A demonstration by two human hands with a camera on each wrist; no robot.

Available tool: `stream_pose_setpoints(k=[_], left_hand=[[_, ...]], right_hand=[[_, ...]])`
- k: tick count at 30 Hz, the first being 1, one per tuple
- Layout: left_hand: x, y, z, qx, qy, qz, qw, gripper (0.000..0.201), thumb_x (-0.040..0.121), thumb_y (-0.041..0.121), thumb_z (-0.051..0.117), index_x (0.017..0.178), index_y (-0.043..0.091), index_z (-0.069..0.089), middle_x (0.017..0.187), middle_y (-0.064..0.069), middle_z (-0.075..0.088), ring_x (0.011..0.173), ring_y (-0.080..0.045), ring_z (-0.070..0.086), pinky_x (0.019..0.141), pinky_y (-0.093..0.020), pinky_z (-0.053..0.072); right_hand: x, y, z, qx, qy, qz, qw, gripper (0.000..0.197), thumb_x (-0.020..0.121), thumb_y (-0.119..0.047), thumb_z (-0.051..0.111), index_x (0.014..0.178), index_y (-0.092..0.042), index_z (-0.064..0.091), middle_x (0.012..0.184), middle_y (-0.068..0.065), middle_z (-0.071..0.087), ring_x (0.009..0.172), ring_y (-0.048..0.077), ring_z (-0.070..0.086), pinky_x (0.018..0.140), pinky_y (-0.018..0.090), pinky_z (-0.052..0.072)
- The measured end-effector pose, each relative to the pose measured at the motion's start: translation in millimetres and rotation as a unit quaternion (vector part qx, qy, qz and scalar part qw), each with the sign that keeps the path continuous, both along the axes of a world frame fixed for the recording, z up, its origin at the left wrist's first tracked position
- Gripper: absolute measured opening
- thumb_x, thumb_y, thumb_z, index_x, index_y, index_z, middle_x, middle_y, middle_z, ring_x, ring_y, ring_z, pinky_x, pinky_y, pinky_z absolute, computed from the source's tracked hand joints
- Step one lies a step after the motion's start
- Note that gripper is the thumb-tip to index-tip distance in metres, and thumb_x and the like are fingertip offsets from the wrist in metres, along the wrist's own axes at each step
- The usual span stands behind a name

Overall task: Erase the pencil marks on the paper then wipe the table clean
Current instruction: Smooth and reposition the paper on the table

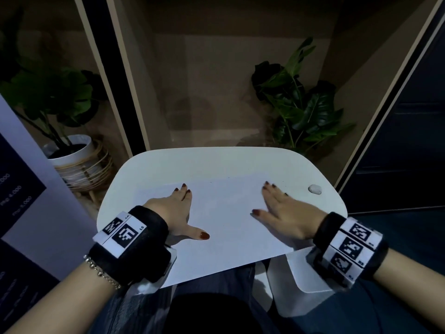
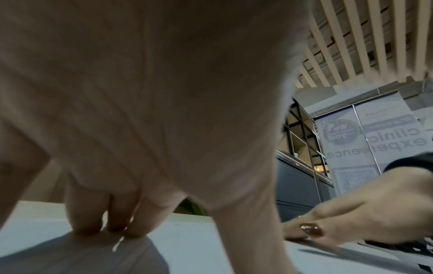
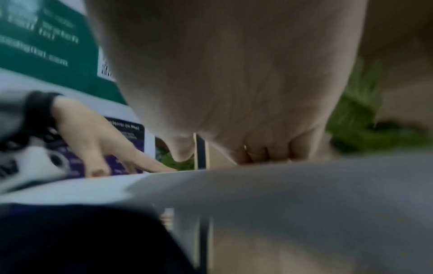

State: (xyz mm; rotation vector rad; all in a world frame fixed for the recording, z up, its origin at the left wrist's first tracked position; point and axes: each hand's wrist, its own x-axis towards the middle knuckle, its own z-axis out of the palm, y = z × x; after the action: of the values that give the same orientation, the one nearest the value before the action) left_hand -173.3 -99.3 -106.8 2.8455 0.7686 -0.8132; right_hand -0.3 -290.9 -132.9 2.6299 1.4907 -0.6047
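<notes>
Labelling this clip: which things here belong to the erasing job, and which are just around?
For the job:
paper
eraser
table
left hand
right hand

Just around:
potted plant
leafy plant
signboard

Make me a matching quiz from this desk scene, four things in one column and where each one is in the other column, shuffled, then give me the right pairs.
Things:
1. left hand
2. right hand
3. eraser
4. potted plant

Places:
A. on the bare table, off the paper's right edge
B. flat on the right part of the paper
C. on the floor, left of the table
D. flat on the left part of the paper

Pairs: 1-D, 2-B, 3-A, 4-C
</notes>
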Motion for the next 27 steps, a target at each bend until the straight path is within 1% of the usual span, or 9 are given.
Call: stream_pose_setpoints(k=[2, 5, 7, 10, 14, 17, 20, 23, 27], left_hand=[[1, 0, 1, 0.0, 0.003, -0.001, 1.0, 0.117, 0.083, 0.074, 0.05, 0.154, 0.009, -0.015, 0.161, 0.0, -0.023, 0.151, -0.015, -0.005, 0.118, -0.039, 0.025], [1, -1, 2, -0.005, 0.003, 0.002, 1.0, 0.116, 0.083, 0.074, 0.05, 0.154, 0.009, -0.015, 0.161, 0.0, -0.023, 0.151, -0.015, -0.006, 0.119, -0.039, 0.023], [0, -1, 1, -0.007, 0.002, 0.002, 1.0, 0.116, 0.083, 0.074, 0.05, 0.154, 0.01, -0.016, 0.161, 0.0, -0.024, 0.151, -0.015, -0.007, 0.119, -0.038, 0.023], [-1, 0, 0, -0.012, -0.003, 0.003, 1.0, 0.116, 0.083, 0.074, 0.05, 0.154, 0.011, -0.016, 0.161, 0.001, -0.024, 0.151, -0.013, -0.008, 0.119, -0.036, 0.022], [-1, 1, 0, -0.009, 0.0, 0.002, 1.0, 0.116, 0.083, 0.074, 0.049, 0.154, 0.011, -0.017, 0.161, 0.001, -0.024, 0.151, -0.014, -0.008, 0.119, -0.035, 0.021], [1, 2, -1, -0.011, 0.004, 0.002, 1.0, 0.117, 0.082, 0.075, 0.048, 0.154, 0.011, -0.018, 0.161, 0.001, -0.026, 0.151, -0.014, -0.009, 0.119, -0.036, 0.022], [0, 4, -5, -0.01, 0.004, 0.002, 1.0, 0.118, 0.081, 0.077, 0.047, 0.153, 0.011, -0.019, 0.16, 0.001, -0.027, 0.151, -0.013, -0.01, 0.12, -0.036, 0.021], [1, 6, -6, -0.011, 0.0, 0.001, 1.0, 0.118, 0.081, 0.078, 0.047, 0.153, 0.011, -0.019, 0.16, 0.001, -0.027, 0.15, -0.013, -0.011, 0.12, -0.036, 0.02], [0, 6, -6, -0.012, 0.003, 0.002, 1.0, 0.119, 0.081, 0.078, 0.047, 0.153, 0.011, -0.019, 0.16, 0.001, -0.027, 0.15, -0.014, -0.012, 0.12, -0.036, 0.019]], right_hand=[[-2, -4, 4, 0.011, -0.001, 0.003, 1.0, 0.087, 0.096, -0.065, 0.018, 0.157, -0.009, -0.007, 0.164, 0.005, -0.017, 0.152, 0.014, -0.013, 0.124, 0.033, 0.0], [-37, -9, 3, 0.043, 0.049, 0.116, 0.991, 0.096, 0.084, -0.073, 0.01, 0.158, -0.014, -0.006, 0.163, -0.002, -0.018, 0.15, 0.006, -0.016, 0.124, 0.029, -0.001], [-51, -15, -4, 0.046, 0.059, 0.148, 0.986, 0.094, 0.084, -0.074, 0.009, 0.158, -0.018, -0.006, 0.163, -0.008, -0.019, 0.148, 0.0, -0.018, 0.124, 0.026, -0.002], [-27, -26, -12, 0.046, 0.025, 0.089, 0.995, 0.087, 0.092, -0.069, 0.012, 0.157, -0.016, -0.01, 0.162, -0.003, -0.021, 0.149, 0.006, -0.018, 0.124, 0.027, -0.003], [4, -35, -5, 0.036, -0.04, -0.015, 0.998, 0.096, 0.087, -0.073, 0.01, 0.158, -0.01, -0.001, 0.166, 0.005, -0.009, 0.152, 0.013, -0.008, 0.124, 0.03, 0.0], [-24, -33, 1, 0.055, -0.026, 0.071, 0.996, 0.106, 0.075, -0.077, -0.002, 0.158, -0.011, -0.005, 0.164, 0.002, -0.015, 0.151, 0.009, -0.014, 0.122, 0.025, -0.005], [-60, -35, -3, 0.035, 0.027, 0.139, 0.989, 0.097, 0.08, -0.076, 0.002, 0.156, -0.017, -0.014, 0.16, -0.005, -0.026, 0.147, 0.003, -0.024, 0.123, 0.025, -0.007], [-47, -43, -6, 0.008, 0.004, 0.084, 0.996, 0.091, 0.088, -0.072, 0.009, 0.154, -0.017, -0.02, 0.156, -0.004, -0.031, 0.147, 0.006, -0.025, 0.122, 0.024, -0.009], [-9, -47, 2, -0.008, -0.028, -0.024, 0.999, 0.098, 0.082, -0.074, 0.007, 0.156, -0.014, -0.015, 0.162, -0.001, -0.023, 0.151, 0.011, -0.016, 0.12, 0.025, -0.005]])
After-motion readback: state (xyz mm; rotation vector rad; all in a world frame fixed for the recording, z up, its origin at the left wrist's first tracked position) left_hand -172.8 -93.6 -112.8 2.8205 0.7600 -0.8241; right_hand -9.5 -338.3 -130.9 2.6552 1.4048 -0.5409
